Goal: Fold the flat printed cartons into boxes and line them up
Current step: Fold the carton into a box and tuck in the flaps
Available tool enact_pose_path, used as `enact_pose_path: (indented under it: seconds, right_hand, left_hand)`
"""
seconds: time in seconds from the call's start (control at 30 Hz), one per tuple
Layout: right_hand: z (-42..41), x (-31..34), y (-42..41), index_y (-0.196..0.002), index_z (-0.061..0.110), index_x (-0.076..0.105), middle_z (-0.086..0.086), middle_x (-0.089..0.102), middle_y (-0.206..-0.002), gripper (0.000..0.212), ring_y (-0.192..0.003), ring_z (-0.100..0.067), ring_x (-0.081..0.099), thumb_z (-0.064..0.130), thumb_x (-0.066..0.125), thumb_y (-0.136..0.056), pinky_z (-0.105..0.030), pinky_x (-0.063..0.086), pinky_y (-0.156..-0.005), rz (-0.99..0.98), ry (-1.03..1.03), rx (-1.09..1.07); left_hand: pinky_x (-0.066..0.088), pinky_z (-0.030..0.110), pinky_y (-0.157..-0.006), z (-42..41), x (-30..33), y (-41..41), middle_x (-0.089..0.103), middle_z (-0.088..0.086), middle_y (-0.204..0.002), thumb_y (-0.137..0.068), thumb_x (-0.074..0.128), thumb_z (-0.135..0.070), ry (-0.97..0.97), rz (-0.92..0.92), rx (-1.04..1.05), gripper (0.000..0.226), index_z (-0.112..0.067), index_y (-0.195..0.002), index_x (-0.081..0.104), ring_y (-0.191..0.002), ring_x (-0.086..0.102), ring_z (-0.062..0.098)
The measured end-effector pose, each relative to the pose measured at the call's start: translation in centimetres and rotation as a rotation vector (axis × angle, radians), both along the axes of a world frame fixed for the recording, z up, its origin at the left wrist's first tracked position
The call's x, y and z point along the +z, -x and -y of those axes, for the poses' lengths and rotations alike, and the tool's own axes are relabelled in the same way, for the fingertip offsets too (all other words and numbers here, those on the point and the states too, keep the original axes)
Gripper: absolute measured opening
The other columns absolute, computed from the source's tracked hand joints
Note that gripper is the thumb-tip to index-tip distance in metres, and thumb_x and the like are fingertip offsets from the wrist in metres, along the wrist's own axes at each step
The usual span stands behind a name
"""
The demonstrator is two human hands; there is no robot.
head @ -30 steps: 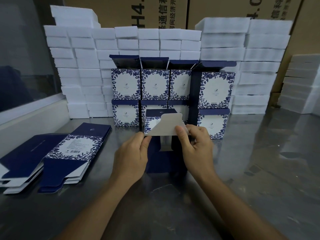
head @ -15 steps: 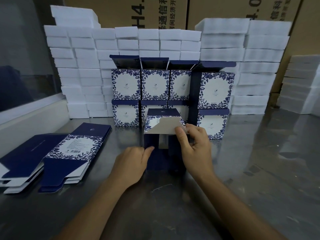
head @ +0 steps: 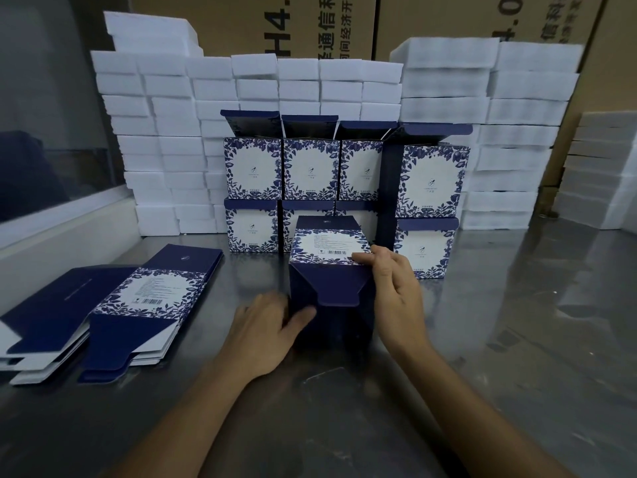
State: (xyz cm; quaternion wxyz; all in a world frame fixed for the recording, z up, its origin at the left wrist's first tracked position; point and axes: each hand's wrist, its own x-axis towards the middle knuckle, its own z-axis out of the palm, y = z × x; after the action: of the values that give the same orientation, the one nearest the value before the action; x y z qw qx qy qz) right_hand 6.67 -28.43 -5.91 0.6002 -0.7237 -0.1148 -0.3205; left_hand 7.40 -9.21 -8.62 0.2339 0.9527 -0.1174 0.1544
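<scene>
White foam blocks [head: 165, 139] are piled at the far side of the shiny table [head: 499, 339], and near the middle the left hand [head: 265, 334] and right hand [head: 396, 291] grip the half-folded carton [head: 331, 270], whose loose flap could pop back open if either lets go.

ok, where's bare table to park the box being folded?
Free: steel table right of the right hand, before the foam stacks; also the near edge. Crowded: flat cartons on the left, finished boxes behind the box in hand.
</scene>
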Motion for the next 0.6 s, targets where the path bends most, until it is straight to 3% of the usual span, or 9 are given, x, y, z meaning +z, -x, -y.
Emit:
enact_pose_path:
  seconds: [0.07, 0.17, 0.27, 0.37, 0.47, 0.6]
  right_hand:
    - [0.2, -0.1, -0.2, -0.095, 0.040, 0.070, 0.005, 0.059, -0.122, 0.025, -0.119, 0.008, 0.050, 0.035, 0.046, -0.102, -0.011, 0.037, -0.101, -0.015, -0.005, 0.032]
    - [0.3, -0.3, -0.5, -0.099, 0.031, 0.070, 0.000, 0.057, -0.126, 0.028, -0.123, 0.002, 0.049, 0.009, 0.053, -0.101, -0.018, 0.037, -0.107, -0.004, 0.068, 0.026]
    - [0.2, -0.4, -0.4, -0.106, 0.025, 0.070, -0.002, 0.056, -0.127, 0.025, -0.122, 0.005, 0.048, 0.007, 0.054, -0.100, -0.013, 0.036, -0.104, 0.033, 0.173, -0.015]
    - [0.1, -0.4, -0.1, -0.105, 0.015, 0.072, -0.003, 0.057, -0.124, 0.018, -0.120, -0.010, 0.053, 0.017, 0.057, -0.095, -0.027, 0.042, -0.103, 0.133, 0.276, -0.102]
    - [-0.4, -0.3, 0.3, -0.104, 0.015, 0.073, -0.005, 0.062, -0.123, 0.019, -0.117, -0.027, 0.056, 0.025, 0.065, -0.090, -0.043, 0.046, -0.096, 0.272, 0.490, -0.233]
    - [-2.1, -0.5, 0.8, -0.107, 0.024, 0.074, 0.003, 0.066, -0.117, 0.018, -0.110, -0.025, 0.059, 0.029, 0.068, -0.091, -0.049, 0.045, -0.087, 0.336, 0.634, -0.332]
  left_hand:
    - [0.042, 0.028, -0.078, 0.4, 0.3, 0.4, 0.056, -0.013, -0.094, -0.084, 0.014, -0.080, 0.378, 0.043, -0.038, 0.064, -0.028, -0.101, 0.047, -0.090, 0.055, -0.002]
    - [0.034, 0.004, -0.087, 1.0, 0.9, 0.4, 0.050, -0.029, -0.116, -0.090, 0.014, -0.071, 0.583, 0.246, -0.083, 0.061, -0.036, -0.132, 0.041, -0.109, 0.044, -0.022]
    - [0.037, 0.004, -0.091, 1.5, 1.5, 0.5, 0.050, -0.020, -0.128, -0.097, 0.038, -0.057, 0.556, 0.348, -0.107, 0.045, -0.034, -0.133, 0.049, -0.118, 0.046, -0.010]
    - [0.049, 0.030, -0.095, 1.8, 1.9, 0.7, 0.055, 0.000, -0.128, -0.096, 0.050, -0.038, 0.462, 0.469, -0.084, 0.038, -0.016, -0.124, 0.062, -0.118, 0.051, 0.008]
    - [0.054, 0.039, -0.084, 2.0, 2.2, 1.1, 0.058, 0.005, -0.123, -0.096, 0.054, -0.030, 0.400, 0.547, -0.057, 0.033, -0.008, -0.116, 0.067, -0.108, 0.058, 0.016]
    - [0.056, 0.039, -0.067, 2.6, 2.5, 1.7, 0.060, 0.008, -0.114, -0.095, 0.058, -0.023, 0.317, 0.623, -0.027, 0.023, -0.007, -0.108, 0.070, -0.089, 0.065, 0.024]
